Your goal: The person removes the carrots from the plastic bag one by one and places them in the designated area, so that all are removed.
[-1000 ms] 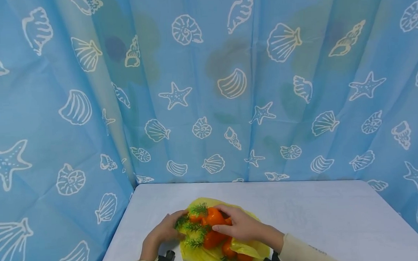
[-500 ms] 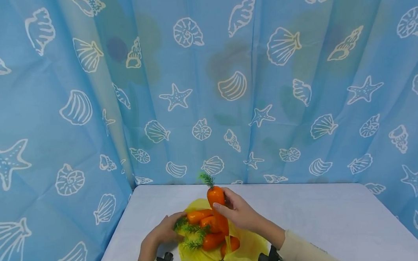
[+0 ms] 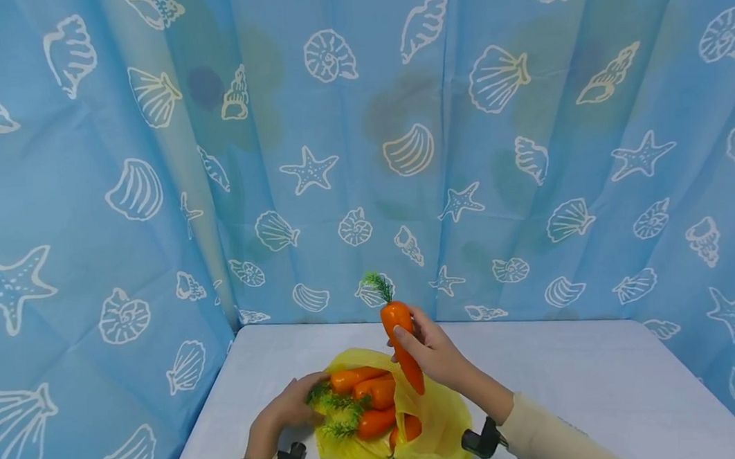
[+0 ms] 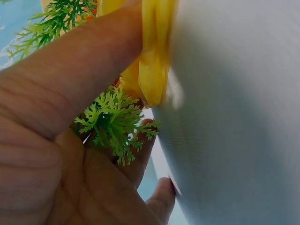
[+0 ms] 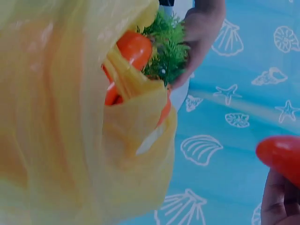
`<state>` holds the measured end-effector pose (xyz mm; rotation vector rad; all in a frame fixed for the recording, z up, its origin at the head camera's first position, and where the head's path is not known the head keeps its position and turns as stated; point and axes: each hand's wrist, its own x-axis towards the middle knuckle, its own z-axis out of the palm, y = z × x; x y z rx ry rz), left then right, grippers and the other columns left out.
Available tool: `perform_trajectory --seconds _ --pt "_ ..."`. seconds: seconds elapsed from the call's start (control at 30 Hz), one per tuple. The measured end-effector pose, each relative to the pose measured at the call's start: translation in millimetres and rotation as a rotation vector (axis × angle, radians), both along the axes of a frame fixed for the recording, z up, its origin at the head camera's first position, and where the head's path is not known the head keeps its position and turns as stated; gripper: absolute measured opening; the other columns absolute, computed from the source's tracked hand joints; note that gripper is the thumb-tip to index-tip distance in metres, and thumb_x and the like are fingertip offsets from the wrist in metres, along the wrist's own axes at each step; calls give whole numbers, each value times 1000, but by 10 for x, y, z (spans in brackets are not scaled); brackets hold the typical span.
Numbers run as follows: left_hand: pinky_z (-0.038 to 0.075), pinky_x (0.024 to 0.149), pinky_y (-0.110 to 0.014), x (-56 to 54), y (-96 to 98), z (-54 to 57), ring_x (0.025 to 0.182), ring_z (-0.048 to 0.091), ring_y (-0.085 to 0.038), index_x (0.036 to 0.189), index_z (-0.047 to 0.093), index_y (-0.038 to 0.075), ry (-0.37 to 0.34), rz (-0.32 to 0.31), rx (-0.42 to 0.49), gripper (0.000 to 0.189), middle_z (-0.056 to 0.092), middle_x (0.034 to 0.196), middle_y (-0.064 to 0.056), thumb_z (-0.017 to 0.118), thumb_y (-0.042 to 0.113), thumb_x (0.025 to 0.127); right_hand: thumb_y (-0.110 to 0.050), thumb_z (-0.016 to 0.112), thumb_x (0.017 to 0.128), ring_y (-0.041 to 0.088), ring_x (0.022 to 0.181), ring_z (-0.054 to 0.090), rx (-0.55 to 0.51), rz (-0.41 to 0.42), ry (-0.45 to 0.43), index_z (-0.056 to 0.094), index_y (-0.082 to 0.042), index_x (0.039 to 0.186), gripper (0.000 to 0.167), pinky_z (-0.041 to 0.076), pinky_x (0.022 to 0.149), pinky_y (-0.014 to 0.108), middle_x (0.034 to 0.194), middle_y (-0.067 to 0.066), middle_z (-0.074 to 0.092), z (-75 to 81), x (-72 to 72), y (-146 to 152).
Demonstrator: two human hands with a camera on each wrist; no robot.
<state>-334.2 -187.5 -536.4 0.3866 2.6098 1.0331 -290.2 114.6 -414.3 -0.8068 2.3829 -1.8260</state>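
Observation:
My right hand (image 3: 435,351) holds an orange carrot (image 3: 399,321) with a green leafy top, raised above a yellow plastic bag (image 3: 442,420). Its lower end hangs over the bag; in the right wrist view only part of this carrot (image 5: 283,157) shows, at the right edge. Several more carrots (image 3: 376,392) lie in the bag's mouth, leaves to the left. At the left side my left hand (image 3: 286,403) grips the bag's edge beside the leafy tops. In the left wrist view, its thumb meets the yellow plastic (image 4: 153,70), with leaves (image 4: 115,122) between thumb and fingers.
A white table (image 3: 538,387) bears the bag. Behind it and to both sides hangs a blue curtain (image 3: 351,154) printed with white shells and starfish. Black wrist cameras (image 3: 483,438) sit at both wrists.
My right hand has taken a carrot from among the others in the bag and lifted it up, then slightly right. The left hand stays at the bag's left edge.

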Motion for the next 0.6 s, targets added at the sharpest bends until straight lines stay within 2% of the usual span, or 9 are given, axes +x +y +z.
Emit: perform_trajectory --seconds 0.27,0.43,0.6 --pt "13 119 -69 13 -2 -7 143 33 -45 140 54 11 8 2 -6 75 47 150 -16 84 4 71 -32 49 104 28 72 67 58 -167 -8 32 -12 149 52 62 68 30 106 24 61 -102 -153 149" --pt "15 118 -69 19 4 8 143 32 -45 139 55 12 -2 9 -9 75 47 150 -16 84 6 71 -41 52 101 35 68 67 59 -301 -59 32 -20 150 57 61 60 31 105 22 62 -258 -264 320" --pt "15 118 -69 11 2 9 144 32 -45 139 55 12 -1 4 -6 74 47 150 -15 85 7 72 -49 50 100 41 69 65 109 -412 -54 31 -20 151 62 59 56 30 104 19 63 -418 -385 500"
